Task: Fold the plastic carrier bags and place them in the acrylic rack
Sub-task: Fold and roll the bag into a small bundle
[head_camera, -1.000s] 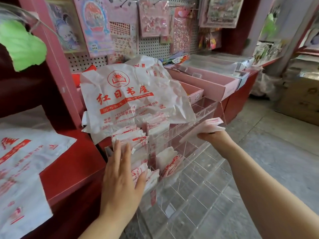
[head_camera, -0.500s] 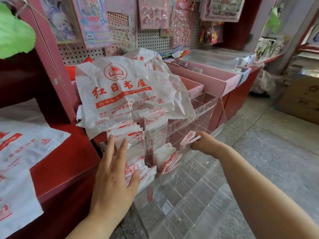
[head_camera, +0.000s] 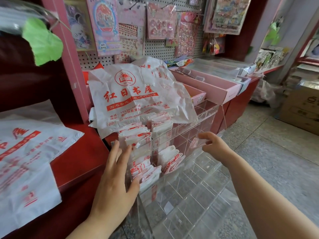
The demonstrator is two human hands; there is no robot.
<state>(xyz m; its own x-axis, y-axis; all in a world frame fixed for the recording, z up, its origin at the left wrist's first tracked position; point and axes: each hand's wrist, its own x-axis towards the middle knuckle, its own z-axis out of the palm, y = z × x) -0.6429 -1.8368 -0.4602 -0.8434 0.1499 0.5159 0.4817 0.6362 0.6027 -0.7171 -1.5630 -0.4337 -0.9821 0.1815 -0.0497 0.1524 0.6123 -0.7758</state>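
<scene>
L hand (head_camera: 114,183) flat, fingers straight, pressing folded bags (head_camera: 138,145) into acrylic rack (head_camera: 189,195), prob. so the stack doesn't tip. R hand (head_camera: 214,145) at a cell mouth, folded bag (head_camera: 196,144) at its fingertips; can't tell if pinched or free. Divider edges close either side; empty cells below R hand.

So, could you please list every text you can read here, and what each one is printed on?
"红日书屋": large red print on the unfolded carrier bag at the top of the acrylic rack.
"DIY": small label on the hanging sticker pack.
Banner, phone and address lines on that bag: too blurred to read.
Print on the folded bags and the flat bag at left: blurred, unreadable.
</scene>
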